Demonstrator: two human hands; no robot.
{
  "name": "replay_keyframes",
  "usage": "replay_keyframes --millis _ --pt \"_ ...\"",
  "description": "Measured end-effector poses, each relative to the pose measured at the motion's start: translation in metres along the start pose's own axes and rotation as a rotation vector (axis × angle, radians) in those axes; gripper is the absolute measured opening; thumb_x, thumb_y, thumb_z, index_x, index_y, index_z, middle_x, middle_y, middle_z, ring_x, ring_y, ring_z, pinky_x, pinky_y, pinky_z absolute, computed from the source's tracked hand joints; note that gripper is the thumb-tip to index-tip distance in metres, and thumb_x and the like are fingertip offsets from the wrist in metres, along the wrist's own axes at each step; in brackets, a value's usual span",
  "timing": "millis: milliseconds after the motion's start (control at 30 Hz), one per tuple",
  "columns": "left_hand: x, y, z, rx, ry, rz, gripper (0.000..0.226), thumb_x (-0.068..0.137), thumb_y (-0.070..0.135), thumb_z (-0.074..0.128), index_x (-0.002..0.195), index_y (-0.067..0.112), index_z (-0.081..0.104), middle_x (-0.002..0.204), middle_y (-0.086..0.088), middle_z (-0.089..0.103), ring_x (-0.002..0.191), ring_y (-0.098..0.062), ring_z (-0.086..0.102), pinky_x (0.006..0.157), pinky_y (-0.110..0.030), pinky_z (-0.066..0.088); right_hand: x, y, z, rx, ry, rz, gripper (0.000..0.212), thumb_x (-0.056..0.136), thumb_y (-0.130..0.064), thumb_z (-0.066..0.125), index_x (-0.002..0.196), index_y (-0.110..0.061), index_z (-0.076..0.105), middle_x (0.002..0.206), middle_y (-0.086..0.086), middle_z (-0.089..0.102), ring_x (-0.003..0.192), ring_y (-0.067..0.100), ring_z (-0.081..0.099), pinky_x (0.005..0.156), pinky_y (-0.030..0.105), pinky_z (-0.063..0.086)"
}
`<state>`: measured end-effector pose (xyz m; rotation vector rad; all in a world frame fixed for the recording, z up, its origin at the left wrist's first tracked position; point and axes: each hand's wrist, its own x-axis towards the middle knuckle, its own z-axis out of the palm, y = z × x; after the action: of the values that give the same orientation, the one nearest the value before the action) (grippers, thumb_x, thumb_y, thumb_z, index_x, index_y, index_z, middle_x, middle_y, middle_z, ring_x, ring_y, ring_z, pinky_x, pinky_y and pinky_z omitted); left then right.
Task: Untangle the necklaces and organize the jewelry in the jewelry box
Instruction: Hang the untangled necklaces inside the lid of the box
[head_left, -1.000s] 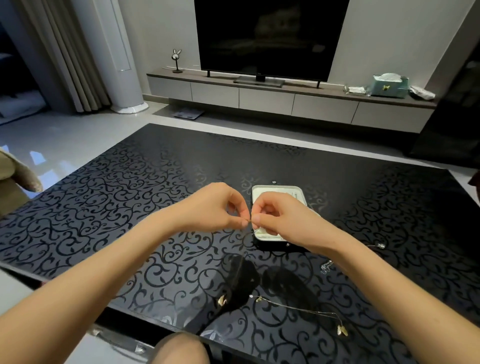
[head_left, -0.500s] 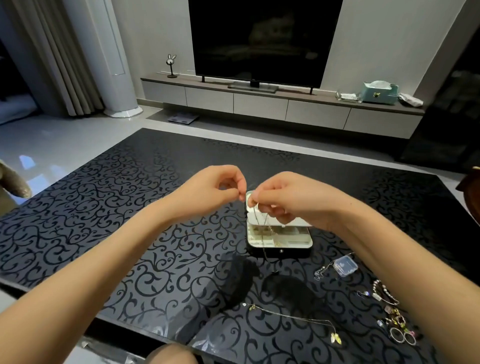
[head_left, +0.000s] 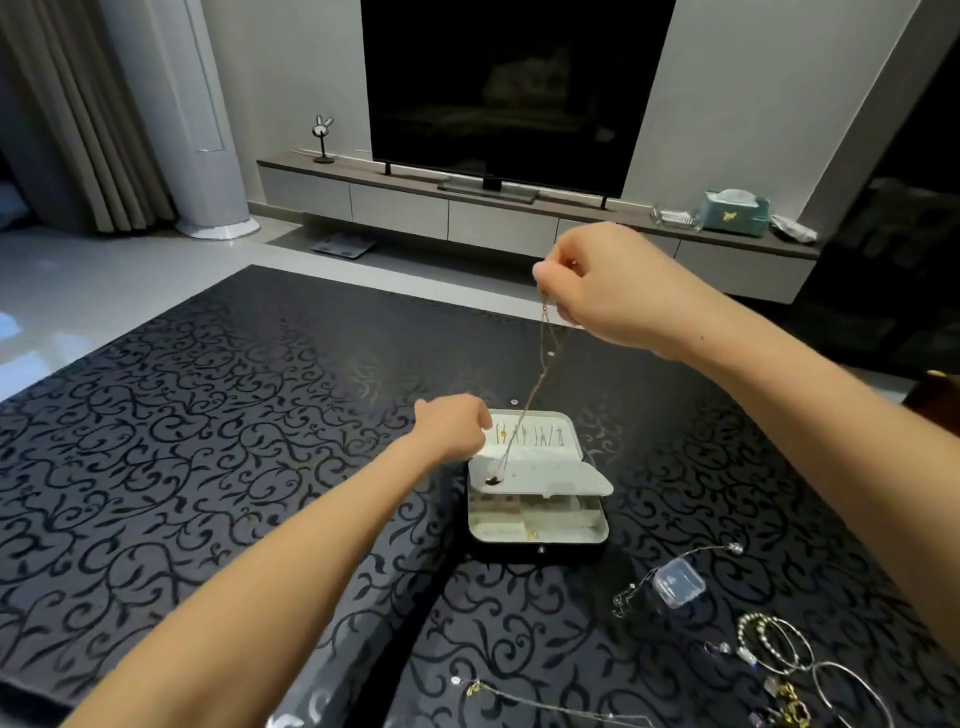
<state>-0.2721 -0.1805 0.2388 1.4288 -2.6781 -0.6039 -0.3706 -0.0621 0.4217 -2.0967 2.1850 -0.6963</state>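
Thin gold necklace (head_left: 543, 358) hangs taut from the right hand (head_left: 597, 283), raised above the far side of an open jewelry box (head_left: 545, 541) at centre of a black scroll-patterned table (head_left: 208, 441). Thumb & forefinger pinch the chain's top end, other fingers curled in. The chain runs down and left, and its dark pendant (head_left: 493, 480) touches the box's pale inner flap. Hooks in the lid behind it carry several small hanging pieces. The left hand (head_left: 454, 426) sits at the box's far-left corner with fingers curled against the flap edge; can't tell if they pinch it. Progress, as a judgement: roughly midway. One chain looks free of tangles and is about to be hung or laid in. The lower tray shows only a few small bits. Lots is left out on the near right of the table: a silver necklace (head_left: 639, 587), clear plastic case (head_left: 678, 582), bangles (head_left: 779, 649), gold link bracelet (head_left: 795, 704), plus another gold necklace (head_left: 545, 709) along the near edge. Far bkgd: dark TV (head_left: 509, 88) on a low console, teal tissue box (head_left: 735, 210) w/ a butterfly emblem. No readable text or brands anywhere.
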Motion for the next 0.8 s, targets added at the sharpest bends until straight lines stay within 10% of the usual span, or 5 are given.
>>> replay_keyframes --millis 467,800 --pt "0.034 -0.007 0.057 0.196 0.054 -0.099 0.026 0.08 0.02 0.043 0.09 0.017 0.066 0.085 0.001 0.057 0.084 -0.024 0.043 0.085 -0.04 0.024 0.048 0.065 0.02 0.359 -0.02 0.332 0.032 0.098 -0.022 0.038 0.073 -0.007 0.051 0.058 0.009 0.046 0.049 0.018 0.033 0.048 0.026 0.03" --pt "0.043 -0.022 0.07 0.116 0.094 -0.026 0.031 0.089 0.019 0.041 0.117 0.01 0.052 0.122 -0.009 0.048 0.104 -0.032 0.049 0.087 -0.038 0.033 0.061 0.066 0.033 0.618 -0.007 0.335 0.028 0.102 -0.024 0.035 0.08 -0.011 0.046 0.061 0.005 0.057 0.048 0.01 0.039 0.045 0.021 0.036"
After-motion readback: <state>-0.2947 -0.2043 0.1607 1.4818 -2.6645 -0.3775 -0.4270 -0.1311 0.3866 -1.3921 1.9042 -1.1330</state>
